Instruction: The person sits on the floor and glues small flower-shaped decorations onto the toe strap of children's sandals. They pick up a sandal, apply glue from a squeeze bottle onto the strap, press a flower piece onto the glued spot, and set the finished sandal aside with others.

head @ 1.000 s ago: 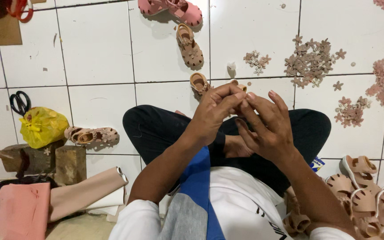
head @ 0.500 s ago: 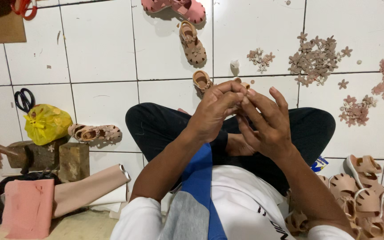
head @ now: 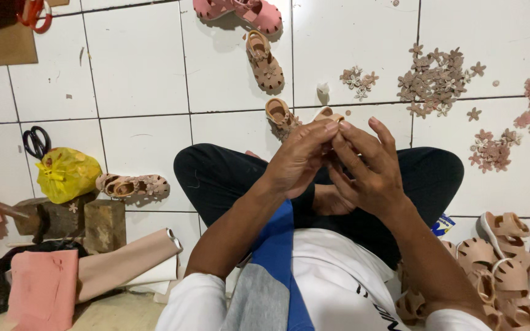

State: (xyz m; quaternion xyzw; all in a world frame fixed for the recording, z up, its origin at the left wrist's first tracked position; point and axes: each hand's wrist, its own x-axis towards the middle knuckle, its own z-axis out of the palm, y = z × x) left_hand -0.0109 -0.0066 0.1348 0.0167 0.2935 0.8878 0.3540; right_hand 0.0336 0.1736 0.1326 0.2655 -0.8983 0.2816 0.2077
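I sit cross-legged on a white tiled floor with both hands raised together over my lap. My left hand [head: 299, 160] and my right hand [head: 369, 170] meet at the fingertips on a small tan sandal [head: 330, 114], most of it hidden behind my fingers. Just left of it, another small tan sandal [head: 277, 114] lies on the floor. Further off lie a tan sandal [head: 265, 61] and a pink sandal [head: 240, 11].
Piles of small flower cutouts [head: 437, 79] lie at the far right. A heap of tan sandals [head: 510, 270] sits by my right knee. At left are black scissors [head: 35, 141], a yellow bag [head: 65, 175], a sandal pair [head: 131, 185], wooden blocks [head: 102, 224] and rolled sheets [head: 124, 266].
My hands stay together on the small sandal, with only slight finger movement. The view has shifted a little.
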